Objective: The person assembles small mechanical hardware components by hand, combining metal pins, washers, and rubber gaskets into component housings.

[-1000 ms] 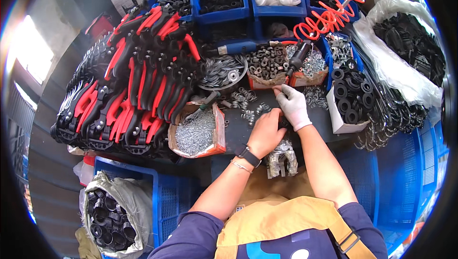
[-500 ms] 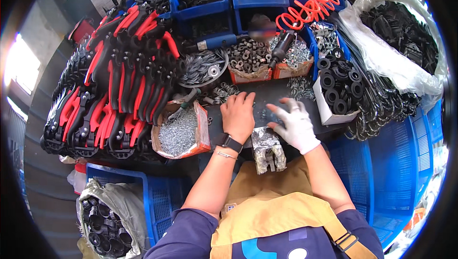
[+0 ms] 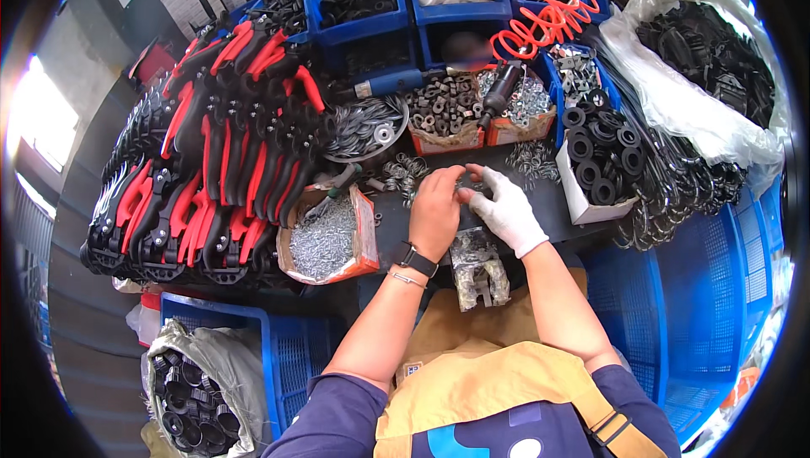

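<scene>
My bare left hand [image 3: 434,215], a dark watch on its wrist, and my right hand [image 3: 508,215] in a white glove meet at the fingertips over the dark bench. Both have their fingers bent and pinched together. Whatever small part lies between them is hidden by the fingers. Just below the hands, at the bench's near edge, stands a metal fixture [image 3: 474,247] wrapped in worn tape, with a forked lower end. Small coil springs [image 3: 403,173] lie loose to the left of my hands. More springs [image 3: 533,161] are heaped to the right.
An open carton of small silvery fasteners [image 3: 321,240] stands at left, beside stacked black-and-red handles [image 3: 211,146]. Behind are a carton of dark nuts [image 3: 443,108] and a black power driver [image 3: 503,91] under a red coiled hose [image 3: 540,32]. Black rings [image 3: 591,154] fill a white box at right.
My hands have come together, the right moving left and the left turning inward, until their fingertips meet. The small springs seen between them before are now covered. The whole view has shifted slightly.
</scene>
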The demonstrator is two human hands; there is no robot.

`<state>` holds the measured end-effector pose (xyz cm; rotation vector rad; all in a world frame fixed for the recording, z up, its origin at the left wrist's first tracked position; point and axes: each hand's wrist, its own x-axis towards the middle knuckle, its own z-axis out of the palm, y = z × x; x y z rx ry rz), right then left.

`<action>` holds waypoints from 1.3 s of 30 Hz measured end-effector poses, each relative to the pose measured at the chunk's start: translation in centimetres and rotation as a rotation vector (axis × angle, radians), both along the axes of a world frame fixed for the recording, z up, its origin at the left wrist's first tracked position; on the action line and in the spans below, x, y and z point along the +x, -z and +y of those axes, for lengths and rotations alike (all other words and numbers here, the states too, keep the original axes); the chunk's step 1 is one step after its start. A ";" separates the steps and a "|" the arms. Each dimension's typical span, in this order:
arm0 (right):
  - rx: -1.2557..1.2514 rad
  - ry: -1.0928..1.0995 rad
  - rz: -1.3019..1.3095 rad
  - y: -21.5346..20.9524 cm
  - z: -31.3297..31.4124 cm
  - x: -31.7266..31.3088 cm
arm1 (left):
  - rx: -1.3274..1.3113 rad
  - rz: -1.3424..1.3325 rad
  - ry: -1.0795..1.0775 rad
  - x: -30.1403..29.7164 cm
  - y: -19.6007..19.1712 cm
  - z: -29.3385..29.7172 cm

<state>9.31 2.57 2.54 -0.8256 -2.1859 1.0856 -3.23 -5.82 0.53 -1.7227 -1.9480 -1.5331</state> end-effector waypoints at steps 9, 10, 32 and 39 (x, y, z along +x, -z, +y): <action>-0.677 -0.056 0.380 1.4 1.1 -0.8 | -0.076 -0.320 0.051 0.0 -0.1 0.1; -0.676 -0.056 0.382 1.7 1.2 -0.6 | -0.076 -0.318 0.052 -0.1 0.2 0.2; 0.127 0.101 0.206 1.1 -0.6 0.8 | -0.402 -1.208 0.193 -0.7 -0.2 1.2; -0.965 -0.050 0.420 0.9 0.5 0.3 | -0.134 -0.484 0.080 1.1 0.6 1.5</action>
